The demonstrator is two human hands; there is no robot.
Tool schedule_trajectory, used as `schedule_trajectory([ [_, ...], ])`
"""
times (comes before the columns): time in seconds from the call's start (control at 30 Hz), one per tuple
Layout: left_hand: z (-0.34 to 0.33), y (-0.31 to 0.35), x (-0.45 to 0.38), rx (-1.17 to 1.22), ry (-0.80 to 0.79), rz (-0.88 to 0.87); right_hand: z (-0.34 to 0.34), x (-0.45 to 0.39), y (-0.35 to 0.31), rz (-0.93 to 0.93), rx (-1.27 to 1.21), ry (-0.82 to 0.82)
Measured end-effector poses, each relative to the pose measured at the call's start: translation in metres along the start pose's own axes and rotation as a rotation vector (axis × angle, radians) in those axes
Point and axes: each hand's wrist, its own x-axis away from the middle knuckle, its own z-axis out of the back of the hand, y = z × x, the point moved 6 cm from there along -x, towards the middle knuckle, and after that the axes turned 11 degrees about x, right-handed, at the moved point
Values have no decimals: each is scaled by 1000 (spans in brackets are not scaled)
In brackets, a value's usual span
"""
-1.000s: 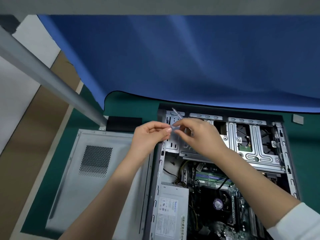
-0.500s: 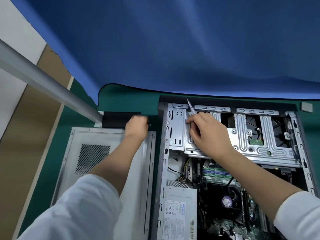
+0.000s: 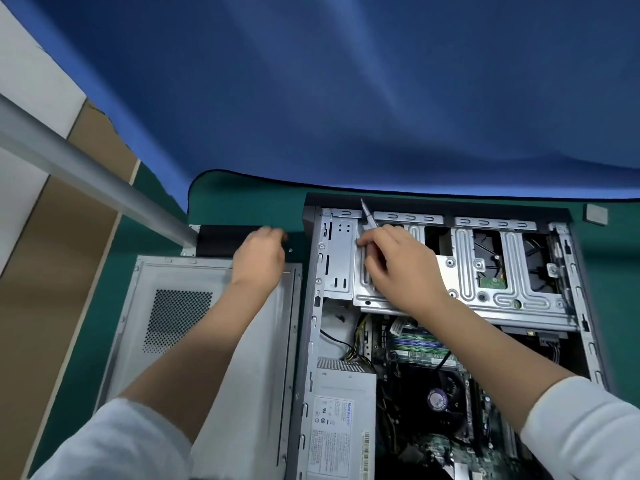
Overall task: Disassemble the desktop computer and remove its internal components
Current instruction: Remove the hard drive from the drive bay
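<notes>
Over the drive cage [image 3: 485,271] at the far end of the open computer case [image 3: 311,341], the right hand [image 3: 398,268] curls its fingers around one slim screwdriver [image 3: 367,216], whose shaft pokes out past the fingertips toward the far rim. Two hands are in view – the left hand [image 3: 259,258] is off the case, reaching beyond the far edge of the one removed side panel [image 3: 207,341], its fingers bent down toward the green mat [image 3: 242,195]; what they touch I cannot tell. One black strip [image 3: 221,242] lies just left of that hand. Nearer the person, inside the case, sit one power supply [image 3: 343,427], one fan [image 3: 438,398] and a bundle of cables [image 3: 360,341] between cage and supply. Panel and case lie side by side, nearly touching. One small grey block [image 3: 596,214] rests at the mat's far right – a blue cloth [image 3: 346,98] hangs behind, and a grey bar [image 3: 86,174] slants in from the left
</notes>
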Motion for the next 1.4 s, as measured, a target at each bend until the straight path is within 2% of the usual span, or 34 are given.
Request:
schedule_trajectory([
  [0.07,21,18,18,129,113,-82,7,3,2,-34,-108,-10],
  [0.17,52,44,50,293,284,-76,18,18,10,-44,-227,-79],
  [0.23,56,69,76,333,310,-108,27,35,17,-12,-239,-112],
  [0.43,5,148,114,405,111,-363,55,79,64,-153,-332,-80],
  [0.63,-43,181,108,336,-90,-452,75,99,99,-278,-503,18],
  [0.73,-53,184,106,220,-95,-462,80,103,108,-311,-619,58],
  [0.93,-57,184,107,183,-162,-468,76,111,121,-429,-780,83],
  [1.2,-57,186,106,136,-194,-504,57,121,133,-511,-625,22],
  [1.4,-57,185,107,133,-187,-508,54,120,134,-458,-571,-13],
])
